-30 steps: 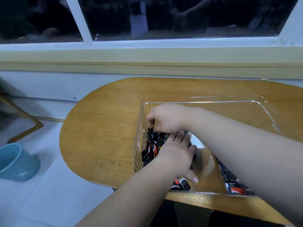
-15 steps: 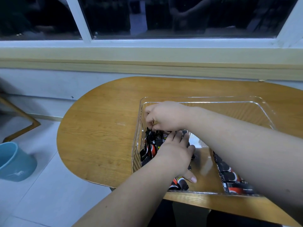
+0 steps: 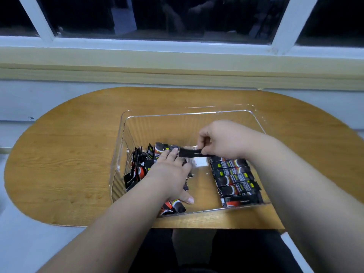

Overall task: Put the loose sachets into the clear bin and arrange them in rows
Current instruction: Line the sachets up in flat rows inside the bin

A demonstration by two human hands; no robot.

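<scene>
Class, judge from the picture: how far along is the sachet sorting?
Done: one neat row lies flat at the right of the clear bin. In hand: the right hand pinches one sachet above the middle. Left: the jumbled pile under the left hand needs arranging.

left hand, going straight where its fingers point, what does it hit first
Likely the black sachet that the right hand pinches, just ahead of the left hand; depth is unclear, so it may pass under toward the clear bin.
</scene>
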